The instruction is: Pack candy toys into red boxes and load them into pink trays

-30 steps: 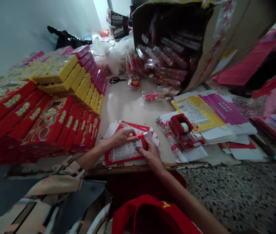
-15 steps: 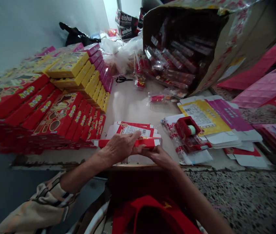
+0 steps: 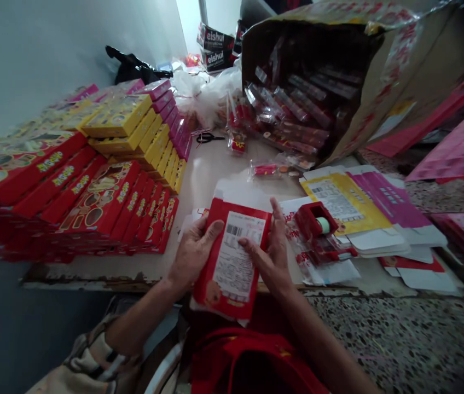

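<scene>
Beside speckled terrazzo floor [image 3: 380, 339], above chipped near edge of pale tabletop [image 3: 209, 167]: red cardboard carton [image 3: 232, 271] with white printed panel [image 3: 238, 254], tilted.
Likely light, stiff, slick, easily creased; best taken by long edges. Pinched along left edge by left hand [image 3: 191, 253]; touched by thumb of right hand [image 3: 273, 264], with finger closure impossible to tell.

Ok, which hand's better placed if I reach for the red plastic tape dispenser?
Probably your right hand: it's at the right edge of the white-labelled red cardboard box, nearer the dispenser. Your left hand grips the opposite edge, farther away.
</scene>
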The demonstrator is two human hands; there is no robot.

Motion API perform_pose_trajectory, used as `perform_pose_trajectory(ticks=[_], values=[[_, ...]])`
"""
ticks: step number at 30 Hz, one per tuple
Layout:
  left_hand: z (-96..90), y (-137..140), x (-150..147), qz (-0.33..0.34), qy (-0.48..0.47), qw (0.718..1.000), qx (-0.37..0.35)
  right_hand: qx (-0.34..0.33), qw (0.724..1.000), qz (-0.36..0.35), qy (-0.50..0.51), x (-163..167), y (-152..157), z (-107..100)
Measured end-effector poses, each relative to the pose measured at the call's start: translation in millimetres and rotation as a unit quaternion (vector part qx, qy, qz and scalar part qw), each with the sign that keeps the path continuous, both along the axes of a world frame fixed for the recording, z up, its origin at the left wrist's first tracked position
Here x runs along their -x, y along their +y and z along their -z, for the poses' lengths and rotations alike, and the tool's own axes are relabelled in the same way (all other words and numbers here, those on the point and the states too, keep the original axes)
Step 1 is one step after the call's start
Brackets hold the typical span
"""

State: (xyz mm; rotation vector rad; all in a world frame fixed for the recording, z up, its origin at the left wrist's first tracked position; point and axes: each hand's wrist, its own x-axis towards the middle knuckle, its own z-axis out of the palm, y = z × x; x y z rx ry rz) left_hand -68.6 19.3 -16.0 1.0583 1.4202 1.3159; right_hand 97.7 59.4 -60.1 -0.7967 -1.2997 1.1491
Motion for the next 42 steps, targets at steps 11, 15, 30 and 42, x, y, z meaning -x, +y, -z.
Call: perform_pose_trajectory(ticks=[11,15,30,42], values=[[67.0,-55,5,-0.074,-0.079,0.990,-0.086,0.284,0.917,-0.226,0.167,9,-21,19],[80.6,-46,20,-0.071,-0.104,0.988,-0.086,0.274,0.930,-0.225,0.094,22,-16,24],[89.4,-7,64,0.034,0.017,0.999,-0.008,0.179,0.968,-0.169,-0.055,15,24,48],[68.3,3,32,0.009,-0.039,0.999,-0.003,0.185,0.973,-0.113,-0.077,-7,25,39]])
